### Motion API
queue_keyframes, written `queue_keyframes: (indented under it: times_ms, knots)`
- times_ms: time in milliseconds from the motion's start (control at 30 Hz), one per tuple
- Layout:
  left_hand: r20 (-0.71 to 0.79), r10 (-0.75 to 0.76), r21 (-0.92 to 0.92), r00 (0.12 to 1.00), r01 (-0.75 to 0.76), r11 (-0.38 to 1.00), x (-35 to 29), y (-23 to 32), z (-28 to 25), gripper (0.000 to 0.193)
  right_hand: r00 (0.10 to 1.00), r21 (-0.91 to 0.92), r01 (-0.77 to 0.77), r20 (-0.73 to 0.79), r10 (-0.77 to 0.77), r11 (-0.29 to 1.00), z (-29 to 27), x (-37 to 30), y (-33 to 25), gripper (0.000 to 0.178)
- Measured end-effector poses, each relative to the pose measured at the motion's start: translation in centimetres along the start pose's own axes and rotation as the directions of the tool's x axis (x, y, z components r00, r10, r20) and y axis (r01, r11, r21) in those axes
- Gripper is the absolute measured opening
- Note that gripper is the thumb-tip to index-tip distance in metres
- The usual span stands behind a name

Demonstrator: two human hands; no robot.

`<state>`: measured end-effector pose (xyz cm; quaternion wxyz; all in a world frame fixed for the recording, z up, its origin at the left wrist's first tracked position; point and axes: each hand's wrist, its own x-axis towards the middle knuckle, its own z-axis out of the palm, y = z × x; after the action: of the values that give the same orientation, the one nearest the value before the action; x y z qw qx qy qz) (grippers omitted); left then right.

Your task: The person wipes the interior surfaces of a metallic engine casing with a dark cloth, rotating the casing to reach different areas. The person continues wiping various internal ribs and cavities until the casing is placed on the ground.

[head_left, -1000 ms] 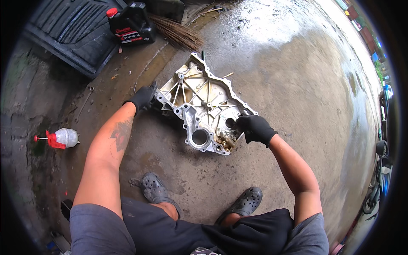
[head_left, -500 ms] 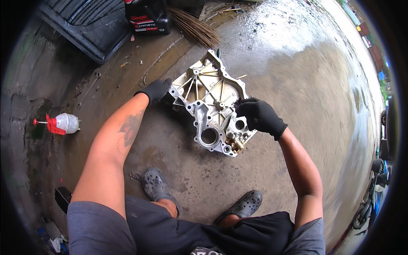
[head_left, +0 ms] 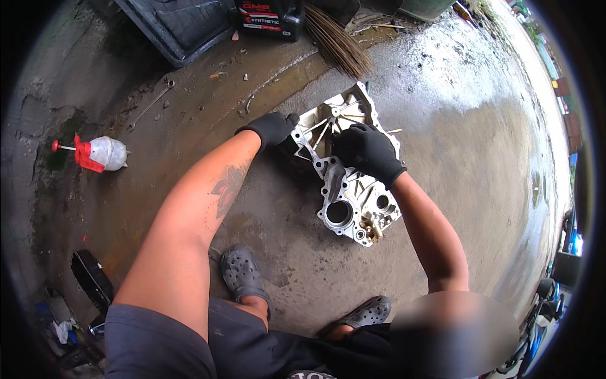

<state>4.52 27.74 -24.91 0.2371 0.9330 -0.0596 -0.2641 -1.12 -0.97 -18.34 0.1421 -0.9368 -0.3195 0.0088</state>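
1. The cast aluminium engine cover (head_left: 347, 189) lies flat on the wet concrete floor (head_left: 454, 126), just above centre, ribbed inner face up, with round bores at its near end.
2. Your left hand (head_left: 271, 128), in a black glove, has its grip closed around the cover's edge at 9 o'clock.
3. Your right hand (head_left: 366, 150), also gloved, presses on the cover's middle, fingers curled down; whether it pinches anything cannot be told.
4. A broom (head_left: 338, 41) lies at 12 o'clock, and a spray bottle (head_left: 101, 153) sits well apart at 9 o'clock.

Black glove on left hand (head_left: 273, 128) and right hand (head_left: 367, 151), grey shorts (head_left: 158, 344), dark clogs (head_left: 241, 273)
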Motion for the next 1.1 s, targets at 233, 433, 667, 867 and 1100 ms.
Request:
queue_keyframes:
  times_ms: [233, 433, 667, 867, 1100]
  knots:
    - [-0.011, -0.031, -0.029, 0.999, 0.031, 0.999, 0.1, 0.6, -0.4, 0.077, 0.954, -0.197, -0.103, 0.257, 0.152, 0.975, 1.8, 1.8, -0.3, 0.019]
    - [-0.002, 0.017, -0.039, 1.0, -0.017, 0.999, 0.6, 0.0, 0.3, 0.076, 0.933, -0.013, -0.308, 0.191, 0.305, 0.951, 4.7, 3.7, 0.2, 0.024]
    - [-0.021, 0.028, -0.027, 0.999, -0.028, 0.999, 1.4, -0.8, 1.2, 0.073, 0.941, 0.061, -0.251, 0.25, 0.229, 0.966, 9.0, 3.5, 4.0, 0.023]
    - [-0.025, 0.02, -0.035, 1.0, -0.021, 0.999, 1.0, -0.6, 1.0, 0.072, 0.874, 0.291, 0.205, 0.375, -0.308, 0.935, 10.1, 4.1, 8.7, 0.017]
    - [0.027, -0.016, -0.042, 1.0, 0.017, 0.999, 0.9, -0.3, 0.4, 0.077, 0.926, 0.188, -0.316, -0.151, 0.345, 0.93, 7.1, 3.6, 2.6, 0.027]
